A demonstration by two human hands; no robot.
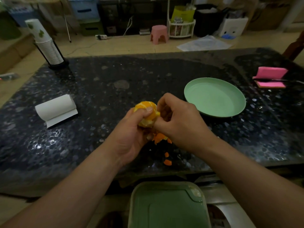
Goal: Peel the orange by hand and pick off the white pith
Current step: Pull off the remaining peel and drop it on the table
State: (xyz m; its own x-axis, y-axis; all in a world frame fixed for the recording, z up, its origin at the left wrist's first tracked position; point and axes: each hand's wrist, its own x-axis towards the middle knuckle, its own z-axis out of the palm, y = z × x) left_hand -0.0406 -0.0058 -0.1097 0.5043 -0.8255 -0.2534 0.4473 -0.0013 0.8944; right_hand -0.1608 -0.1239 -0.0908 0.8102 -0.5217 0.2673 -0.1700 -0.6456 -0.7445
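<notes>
A person's left hand [131, 137] is gripping a mostly peeled orange [148, 112], thumb across its top, above the middle of the dark stone table [98, 79], toward its near edge. The right hand [179, 122], fingers curled, is pinching at the orange's right side. Peel scraps [160, 138] are lying beneath, by the near edge. A green plate [215, 97] is sitting toward the right edge, a paper roll [56, 109] toward the left.

orange [152, 116]: was partly hidden behind left hand [131, 139]
right hand [178, 120]: hid its fingertips
green tray [167, 204]: was cut by bottom edge
</notes>
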